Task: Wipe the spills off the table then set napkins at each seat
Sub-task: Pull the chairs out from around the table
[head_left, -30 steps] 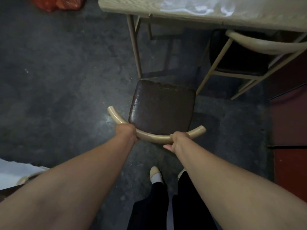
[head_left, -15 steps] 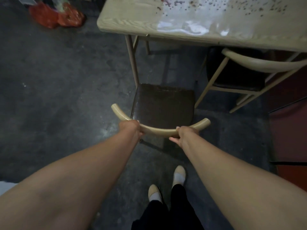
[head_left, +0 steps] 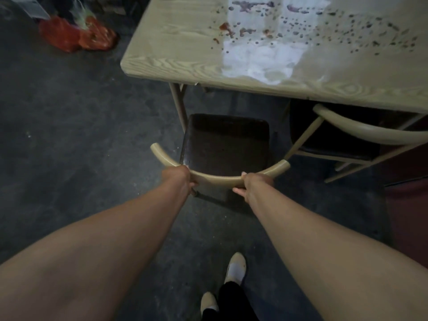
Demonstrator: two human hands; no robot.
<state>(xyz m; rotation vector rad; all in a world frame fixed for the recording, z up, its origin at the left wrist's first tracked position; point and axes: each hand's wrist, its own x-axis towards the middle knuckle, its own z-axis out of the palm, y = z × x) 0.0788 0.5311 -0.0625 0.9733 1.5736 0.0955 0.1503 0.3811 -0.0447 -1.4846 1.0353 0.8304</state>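
Two grips: left hand (head_left: 179, 179) and right hand (head_left: 253, 184) clamp the curved beige chair back (head_left: 217, 180), near the pale wooden desk (head_left: 176, 49) bearing reddish-brown spills (head_left: 254, 31). Even pushing should keep it square.

The chair (head_left: 225, 144), pushed by the left hand (head_left: 179, 179) and right hand (head_left: 254, 181), has gone forward. A second ago its seat stood clear of the table (head_left: 176, 54); now the seat's front lies beside the table leg, close under the edge. The person has stepped after it, right shoe (head_left: 235, 267) now ahead of the left shoe (head_left: 208, 302). The view has risen, so the spills (head_left: 301, 26) and the red bags (head_left: 76, 37) now show, and the white thing at the lower left has gone from view.
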